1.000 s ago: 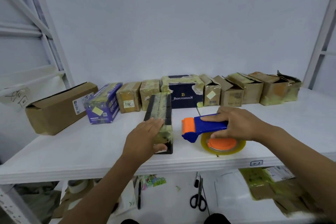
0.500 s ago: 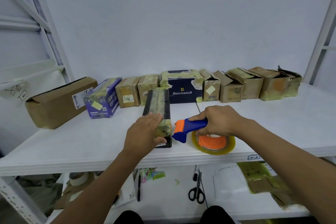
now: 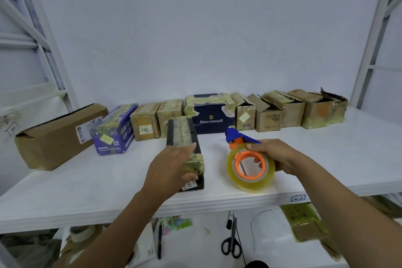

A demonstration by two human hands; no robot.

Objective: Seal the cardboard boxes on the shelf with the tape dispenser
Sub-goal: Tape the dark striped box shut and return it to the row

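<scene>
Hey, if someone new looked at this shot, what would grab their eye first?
The orange-and-blue tape dispenser with its yellow roll, gripped by the right hand near the front edge of the shelf. Beside it, the left hand rests flat on a tape-covered black box; a row of taped cartons lines the back wall.

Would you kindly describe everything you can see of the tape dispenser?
The tape dispenser has a blue plastic body, an orange hub and a roll of clear yellowish tape. The right hand grips its handle, holding it tilted with the roll's open side toward the camera, low over the white shelf, right of the black box.
</scene>
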